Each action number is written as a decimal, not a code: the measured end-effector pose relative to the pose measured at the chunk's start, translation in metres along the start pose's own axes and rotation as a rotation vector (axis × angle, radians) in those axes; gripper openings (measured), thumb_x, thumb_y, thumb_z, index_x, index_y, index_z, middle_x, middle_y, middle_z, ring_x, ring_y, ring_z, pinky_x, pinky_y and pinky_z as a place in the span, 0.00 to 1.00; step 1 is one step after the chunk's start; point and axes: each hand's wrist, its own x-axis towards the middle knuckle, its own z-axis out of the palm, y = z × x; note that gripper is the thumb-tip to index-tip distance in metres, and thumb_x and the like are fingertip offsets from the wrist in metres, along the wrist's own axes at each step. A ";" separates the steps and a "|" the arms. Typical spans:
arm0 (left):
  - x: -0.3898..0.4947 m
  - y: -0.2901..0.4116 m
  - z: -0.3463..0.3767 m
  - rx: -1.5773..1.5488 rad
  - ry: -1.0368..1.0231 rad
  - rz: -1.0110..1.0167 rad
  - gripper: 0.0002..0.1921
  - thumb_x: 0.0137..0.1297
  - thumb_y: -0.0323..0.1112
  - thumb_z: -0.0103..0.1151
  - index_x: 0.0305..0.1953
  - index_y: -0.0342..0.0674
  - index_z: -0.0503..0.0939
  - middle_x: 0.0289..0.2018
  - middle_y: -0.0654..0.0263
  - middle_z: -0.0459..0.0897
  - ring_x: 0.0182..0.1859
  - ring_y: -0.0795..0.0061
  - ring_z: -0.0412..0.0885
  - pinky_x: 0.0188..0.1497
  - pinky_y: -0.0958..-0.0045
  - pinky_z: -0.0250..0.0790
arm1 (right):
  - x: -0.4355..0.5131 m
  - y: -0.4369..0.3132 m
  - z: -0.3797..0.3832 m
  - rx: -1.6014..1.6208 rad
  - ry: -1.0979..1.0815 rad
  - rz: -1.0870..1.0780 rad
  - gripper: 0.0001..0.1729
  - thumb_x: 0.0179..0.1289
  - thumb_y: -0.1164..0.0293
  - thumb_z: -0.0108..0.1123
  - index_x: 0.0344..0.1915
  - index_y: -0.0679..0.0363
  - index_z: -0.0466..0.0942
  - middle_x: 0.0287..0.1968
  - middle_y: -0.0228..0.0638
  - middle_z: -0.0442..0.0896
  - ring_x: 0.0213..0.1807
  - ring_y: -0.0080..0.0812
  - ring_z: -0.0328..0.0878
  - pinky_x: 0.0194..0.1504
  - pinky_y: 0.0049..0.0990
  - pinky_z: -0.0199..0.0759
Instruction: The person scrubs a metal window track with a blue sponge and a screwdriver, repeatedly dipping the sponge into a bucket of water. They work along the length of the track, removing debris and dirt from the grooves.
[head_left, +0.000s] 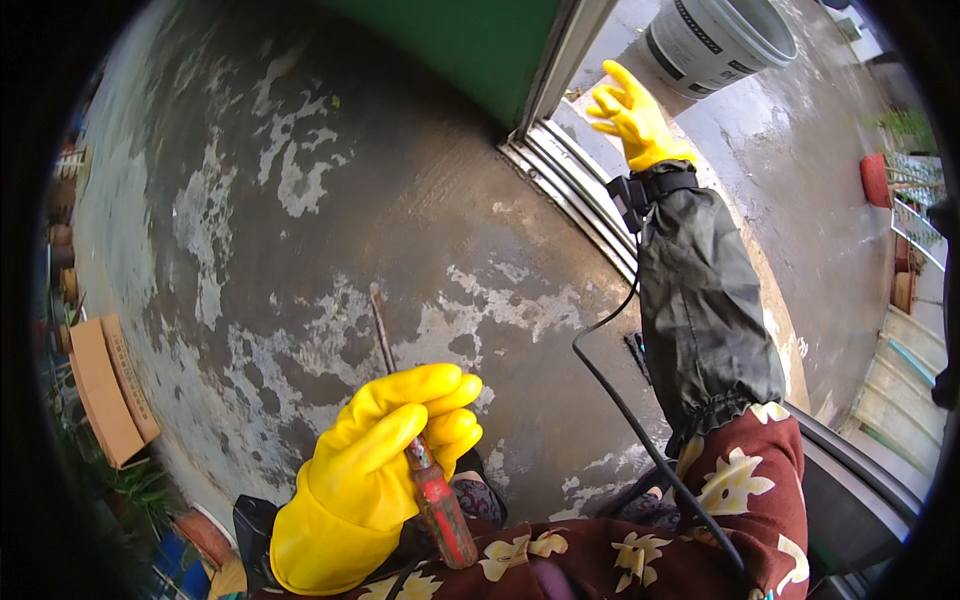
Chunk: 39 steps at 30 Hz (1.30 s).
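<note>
Both hands wear yellow rubber gloves. My left hand (382, 457) is closed round the shaft of a screwdriver (442, 514); its worn red handle points down towards my body and its rusty blade slants up over the wet floor. My right hand (630, 120) is stretched out at the upper right with its fingers apart and nothing in it. It is beside the frame of a sliding door, above the metal door track (570, 195). Just beyond it stands a grey plastic bucket (694, 52) bearing writing.
A green door panel (450, 52) stands at the top. The concrete floor (300, 247) is wet and patchy. A cardboard box (109, 397) and potted plants line the left edge; a red plant pot (875, 180) is at the right. A black cable (615, 397) hangs from my right wrist.
</note>
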 end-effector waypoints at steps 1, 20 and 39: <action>0.001 -0.001 0.000 -0.011 -0.009 0.008 0.19 0.81 0.26 0.52 0.69 0.40 0.77 0.64 0.51 0.84 0.56 0.63 0.86 0.64 0.56 0.79 | -0.002 0.000 -0.002 -0.036 0.018 0.081 0.35 0.77 0.61 0.67 0.78 0.52 0.68 0.61 0.43 0.84 0.54 0.41 0.88 0.56 0.39 0.83; 0.038 -0.052 0.041 -0.101 -0.229 -0.078 0.23 0.80 0.26 0.53 0.73 0.36 0.72 0.67 0.45 0.80 0.60 0.59 0.87 0.70 0.54 0.79 | -0.405 0.030 -0.080 -1.330 0.179 0.245 0.33 0.67 0.51 0.71 0.67 0.54 0.77 0.52 0.45 0.88 0.52 0.54 0.85 0.52 0.51 0.78; 0.045 -0.092 0.079 0.042 -0.337 -0.084 0.22 0.79 0.25 0.54 0.72 0.36 0.73 0.68 0.47 0.80 0.62 0.59 0.86 0.71 0.56 0.78 | -0.371 -0.007 -0.064 -1.066 0.089 0.263 0.17 0.57 0.67 0.78 0.42 0.59 0.82 0.41 0.48 0.86 0.47 0.55 0.85 0.47 0.49 0.78</action>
